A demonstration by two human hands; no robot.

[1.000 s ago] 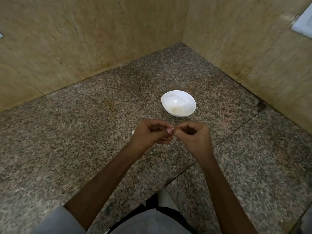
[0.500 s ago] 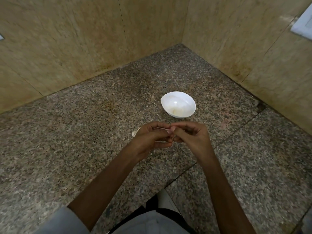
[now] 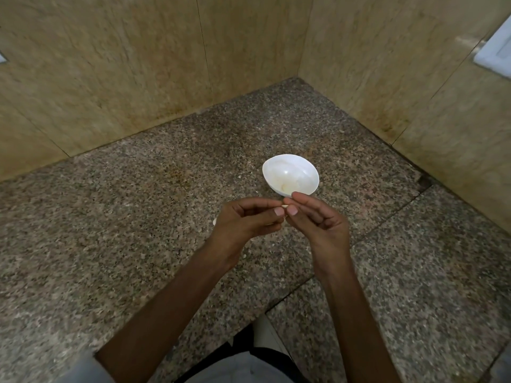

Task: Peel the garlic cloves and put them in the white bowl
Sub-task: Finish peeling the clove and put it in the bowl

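Observation:
A small pale garlic clove [image 3: 284,206] is pinched between the fingertips of both hands just in front of the white bowl [image 3: 279,165]. My left hand [image 3: 246,221] holds it with thumb and forefinger, the other fingers curled. My right hand [image 3: 318,219] pinches it from the right side, palm turned up. A peeled clove [image 3: 286,186] lies inside the bowl near its front wall. Another pale piece of garlic [image 3: 214,221] shows on the counter at the left edge of my left hand, mostly hidden.
The speckled granite counter [image 3: 138,230] fills a corner between two beige tiled walls [image 3: 124,64]. A seam in the stone [image 3: 387,217] runs diagonally to the right of my hands. A white fixture [image 3: 495,51] hangs on the right wall.
Both hands have lifted slightly toward the bowl and opened outward, the right palm now turned up. The clove shows between the fingertips.

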